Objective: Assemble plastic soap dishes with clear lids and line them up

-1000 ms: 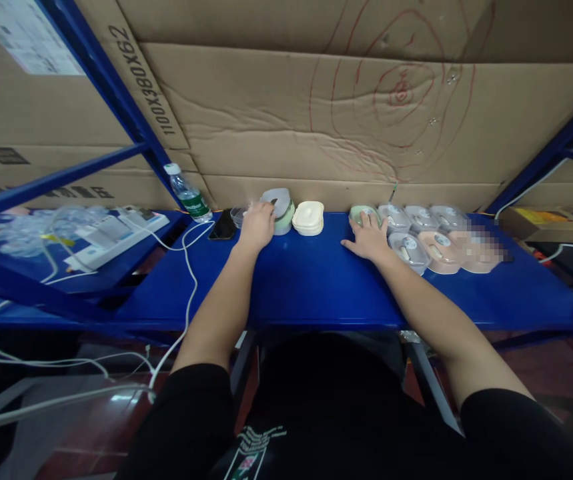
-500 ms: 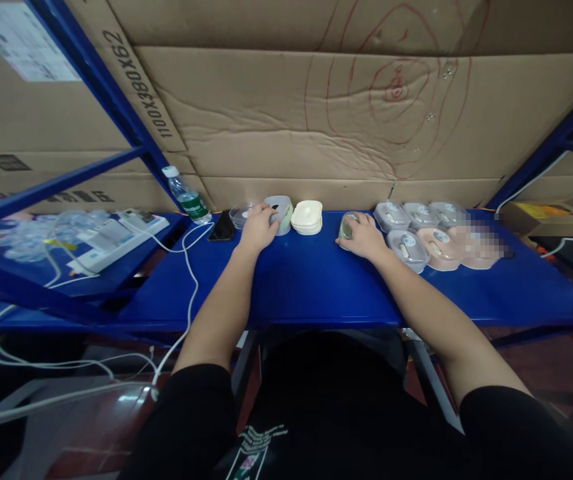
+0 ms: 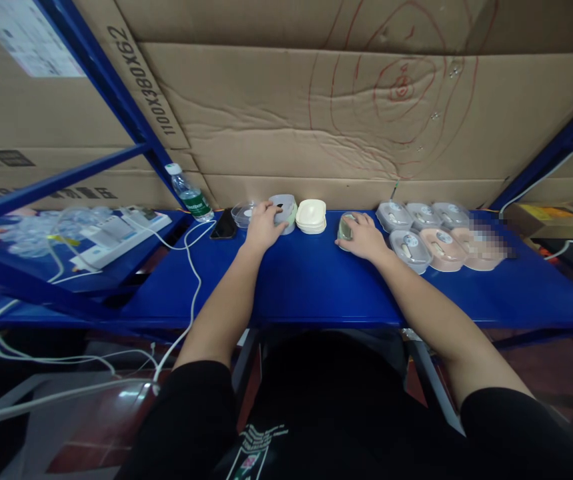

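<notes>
We see the right hand (image 3: pixel 366 239), centre-right of the frame, thumb and fingers wrapped round a green container (image 3: pixel 345 231) on the blue table (image 3: pixel 316 287). Left hand (image 3: pixel 265 231), left of centre: fingers on the grey stack (image 3: pixel 283 205), can't tell whether it grips. We mark the cream stack (image 3: pixel 311 215) between the hands, lidded boxes (image 3: pixel 409 251) at frame right, bottle (image 3: pixel 193 199) and phone (image 3: pixel 223 225) centre-left.
</notes>
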`<action>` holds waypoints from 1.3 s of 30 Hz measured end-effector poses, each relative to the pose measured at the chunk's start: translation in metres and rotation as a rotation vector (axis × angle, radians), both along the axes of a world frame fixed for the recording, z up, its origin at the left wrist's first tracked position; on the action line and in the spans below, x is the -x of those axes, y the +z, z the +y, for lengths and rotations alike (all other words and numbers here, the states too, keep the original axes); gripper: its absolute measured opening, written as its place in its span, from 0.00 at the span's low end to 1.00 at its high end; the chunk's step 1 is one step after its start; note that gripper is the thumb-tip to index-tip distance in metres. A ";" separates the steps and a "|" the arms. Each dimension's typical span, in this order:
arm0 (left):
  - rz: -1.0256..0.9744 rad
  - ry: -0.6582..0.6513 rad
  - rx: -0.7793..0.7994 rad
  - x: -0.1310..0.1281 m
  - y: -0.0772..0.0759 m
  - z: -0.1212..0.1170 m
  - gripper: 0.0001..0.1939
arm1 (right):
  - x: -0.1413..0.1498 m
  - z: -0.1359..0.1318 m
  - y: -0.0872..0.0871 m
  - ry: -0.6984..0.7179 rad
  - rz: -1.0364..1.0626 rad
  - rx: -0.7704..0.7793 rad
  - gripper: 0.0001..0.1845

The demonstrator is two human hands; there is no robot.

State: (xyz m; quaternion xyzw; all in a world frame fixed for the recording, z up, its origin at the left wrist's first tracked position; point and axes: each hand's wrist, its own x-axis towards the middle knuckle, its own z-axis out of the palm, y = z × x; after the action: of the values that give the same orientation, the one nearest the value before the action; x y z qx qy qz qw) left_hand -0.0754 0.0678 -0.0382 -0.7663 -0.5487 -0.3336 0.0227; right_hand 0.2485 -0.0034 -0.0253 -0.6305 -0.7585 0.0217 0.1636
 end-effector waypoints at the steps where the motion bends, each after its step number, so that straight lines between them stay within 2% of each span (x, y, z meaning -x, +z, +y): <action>1: -0.003 0.000 0.001 -0.001 -0.001 0.001 0.20 | 0.000 0.000 0.000 -0.001 0.001 0.003 0.48; 14: -0.045 0.045 0.043 -0.011 -0.011 0.005 0.25 | 0.001 0.000 -0.001 -0.004 0.002 0.005 0.47; 22: -0.088 0.051 -0.020 -0.014 -0.017 0.008 0.18 | -0.001 0.001 -0.002 0.001 0.004 0.011 0.48; 31: 0.028 0.015 -0.096 -0.015 -0.011 0.006 0.17 | -0.001 0.003 -0.004 0.007 0.019 -0.007 0.47; 39: 0.006 -0.002 -0.099 -0.011 -0.015 0.011 0.11 | 0.001 -0.001 0.001 -0.001 -0.001 0.024 0.48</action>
State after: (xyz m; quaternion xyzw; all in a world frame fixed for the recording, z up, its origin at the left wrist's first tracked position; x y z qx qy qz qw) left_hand -0.0642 0.0787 -0.0528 -0.7658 -0.5306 -0.3581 0.0618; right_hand 0.2477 -0.0043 -0.0240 -0.6328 -0.7579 0.0303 0.1556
